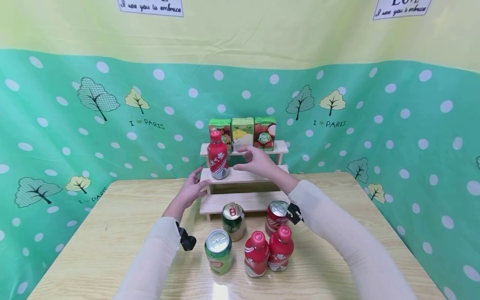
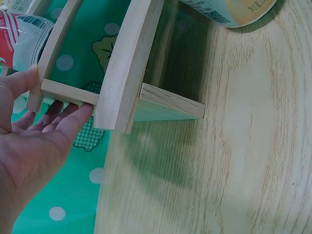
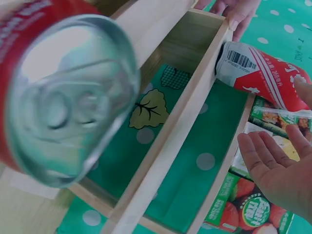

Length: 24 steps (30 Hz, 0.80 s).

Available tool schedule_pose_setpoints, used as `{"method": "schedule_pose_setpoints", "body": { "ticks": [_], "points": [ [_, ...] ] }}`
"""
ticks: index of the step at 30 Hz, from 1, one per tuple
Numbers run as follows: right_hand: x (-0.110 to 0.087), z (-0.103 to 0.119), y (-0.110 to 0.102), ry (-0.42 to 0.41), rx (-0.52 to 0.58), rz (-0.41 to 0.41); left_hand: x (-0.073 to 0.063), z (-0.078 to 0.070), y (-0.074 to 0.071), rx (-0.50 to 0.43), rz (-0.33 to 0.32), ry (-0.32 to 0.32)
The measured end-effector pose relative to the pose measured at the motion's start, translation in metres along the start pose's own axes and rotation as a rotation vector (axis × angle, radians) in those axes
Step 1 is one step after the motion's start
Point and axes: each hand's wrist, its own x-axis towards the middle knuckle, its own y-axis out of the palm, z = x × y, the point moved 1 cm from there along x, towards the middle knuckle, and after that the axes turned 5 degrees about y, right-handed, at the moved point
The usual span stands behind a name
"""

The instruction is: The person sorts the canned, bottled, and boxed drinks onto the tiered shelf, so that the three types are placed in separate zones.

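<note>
A small three-tier wooden shelf [image 1: 247,203] stands on the table. On its middle tier, at the left end, a red bottle [image 1: 218,158] stands upright. My left hand [image 1: 193,189] grips that tier's left end, thumb on the board's edge and fingers around the side support [image 2: 73,92]. To the right of the bottle, my right hand [image 1: 258,161] is held over the middle tier with fingers spread and nothing in them. In the right wrist view, a gap shows between my right fingertips [image 3: 247,141] and the bottle [image 3: 263,73].
Three juice cartons [image 1: 243,134] line the top tier. In front of the shelf stand a dark green can [image 1: 233,225], a light green can [image 1: 218,254], a red can [image 1: 276,218] and two red bottles [image 1: 256,256]. A polka-dot cloth [image 1: 150,125] hangs behind the table.
</note>
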Motion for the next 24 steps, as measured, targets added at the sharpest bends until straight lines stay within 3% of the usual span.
{"method": "schedule_pose_setpoints", "body": {
  "ticks": [24],
  "points": [
    [-0.037,-0.06,-0.005,0.042,0.073,0.057,0.0,0.0,-0.001,0.0,-0.005,-0.004]
  ]
}}
